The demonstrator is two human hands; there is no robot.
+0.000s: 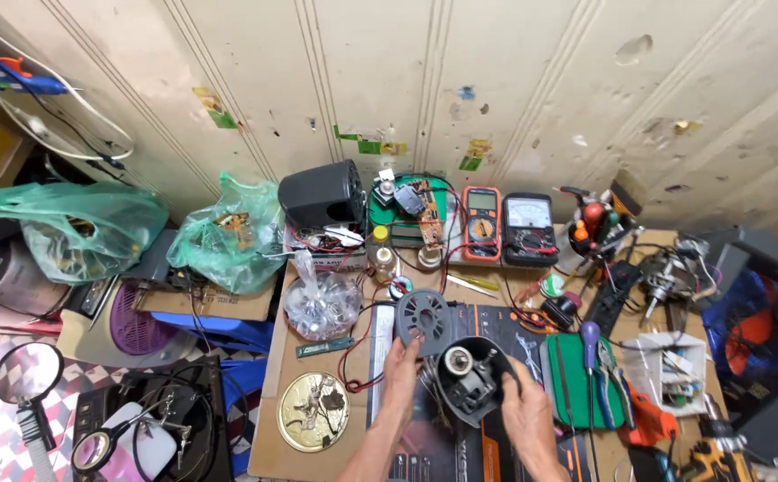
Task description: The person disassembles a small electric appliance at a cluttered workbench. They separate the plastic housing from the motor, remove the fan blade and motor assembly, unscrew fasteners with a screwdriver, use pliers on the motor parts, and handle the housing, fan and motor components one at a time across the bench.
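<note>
My left hand (400, 375) holds a round grey vented cover (424, 317) by its lower edge, tilted up above the bench. My right hand (525, 412) grips a black motor housing (471, 382) from the right; its open face shows a round metal bearing and dark inner parts. The cover sits just above and left of the housing, apart from it. Both rest over a dark work mat (425, 437) with orange markings. Thin wires trail from under the housing toward the left.
A gold tin lid (313, 411) with scraps lies left. Behind stand a black housing (321, 195), an orange multimeter (481, 223) and a black meter (528, 228). Right: green mat (567, 375) with screwdriver and pliers, white parts tray (674, 361). Green plastic bags (228, 236) sit left.
</note>
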